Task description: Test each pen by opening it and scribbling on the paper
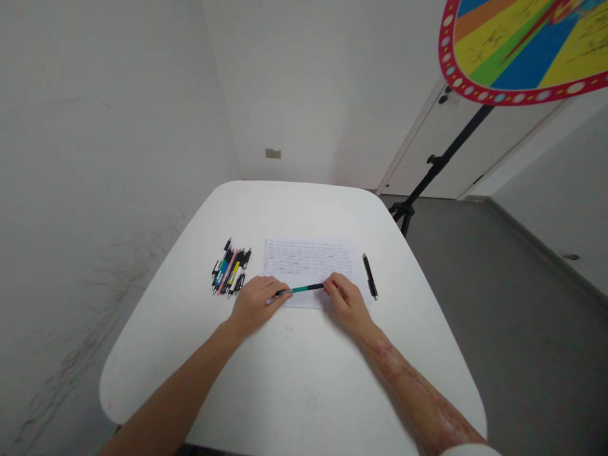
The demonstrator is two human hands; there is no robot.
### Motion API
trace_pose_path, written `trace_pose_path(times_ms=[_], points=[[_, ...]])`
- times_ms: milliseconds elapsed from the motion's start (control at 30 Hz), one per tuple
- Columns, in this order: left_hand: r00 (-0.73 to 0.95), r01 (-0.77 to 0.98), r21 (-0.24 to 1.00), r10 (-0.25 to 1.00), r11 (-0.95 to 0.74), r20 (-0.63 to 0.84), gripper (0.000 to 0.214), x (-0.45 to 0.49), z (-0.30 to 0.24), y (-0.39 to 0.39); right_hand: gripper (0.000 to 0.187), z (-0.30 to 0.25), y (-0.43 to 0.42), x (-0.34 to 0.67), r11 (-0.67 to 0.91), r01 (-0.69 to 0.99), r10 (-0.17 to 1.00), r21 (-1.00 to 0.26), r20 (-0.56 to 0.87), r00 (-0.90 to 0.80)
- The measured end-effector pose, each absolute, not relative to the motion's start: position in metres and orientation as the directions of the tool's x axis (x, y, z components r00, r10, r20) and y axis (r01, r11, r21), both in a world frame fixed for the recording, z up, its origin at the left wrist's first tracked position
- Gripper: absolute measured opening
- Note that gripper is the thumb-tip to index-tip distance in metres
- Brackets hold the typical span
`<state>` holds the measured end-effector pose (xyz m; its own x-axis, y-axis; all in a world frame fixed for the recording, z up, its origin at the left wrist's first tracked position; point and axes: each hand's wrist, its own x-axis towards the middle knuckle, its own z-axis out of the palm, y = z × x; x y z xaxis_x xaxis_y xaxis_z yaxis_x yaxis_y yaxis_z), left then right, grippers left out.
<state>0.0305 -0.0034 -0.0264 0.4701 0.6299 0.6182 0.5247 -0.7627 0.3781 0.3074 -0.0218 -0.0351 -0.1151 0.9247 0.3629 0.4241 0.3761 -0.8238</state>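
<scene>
Green and black plastic, slim and straight: that's the two-tone pen (303,289), stretched between two bare hands, and it's at the centre of our clock! On its nine o'clock end, the left hand (259,301) has closed in, thumb and fingers pinching the pen beside its clip. Over at three, the right hand (348,301) grips the black end, fingertips curled around it and covering the very tip. Both grips are firmly on the pen, which lies almost level over the lower part of a white paper sheet (308,256); whether it touches the paper, I can't tell. Rows of dark handwriting fill the sheet's upper part, towards twelve.

Moving outward now! At three o'clock, just beside the sheet, a single black click pen (370,277) lies tilted, upper end leaning towards eleven. Swing across to between nine and ten: a crowded bunch of mixed pens (230,269), black, blue, green, pink and yellow, lying close together near the left hand. All of it rests on a smooth white round-cornered table (294,373).

Further out, at about twelve, a small beige wall plate (273,153). And up between one and two, a multicoloured wheel board (517,44), red-rimmed with pale dots, on a black metal tripod stand (449,152)!
</scene>
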Motion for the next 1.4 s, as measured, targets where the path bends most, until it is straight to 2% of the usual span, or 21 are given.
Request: trace_pose_path(times_ms=[600, 1000, 1400], points=[[0.489, 0.542, 0.358, 0.632, -0.76, 0.601, 0.018, 0.0308, -0.025, -0.0047, 0.029, -0.0317, -0.0227, 0.3051, 0.355, 0.373, 0.934, -0.857, 0.342, -0.104], [0.476, 0.556, 0.312, 0.604, -0.77, 0.639, 0.015, 0.0308, -0.0234, -0.0048, 0.039, -0.0378, -0.0222, 0.3066, 0.346, 0.399, 0.937, -0.849, 0.333, -0.104], [0.468, 0.507, 0.434, 0.66, -0.745, 0.587, 0.016, 0.0301, -0.0269, -0.0052, 0.032, -0.0352, -0.0221, 0.3075, 0.404, 0.426, 0.914, -0.81, 0.377, -0.149]])
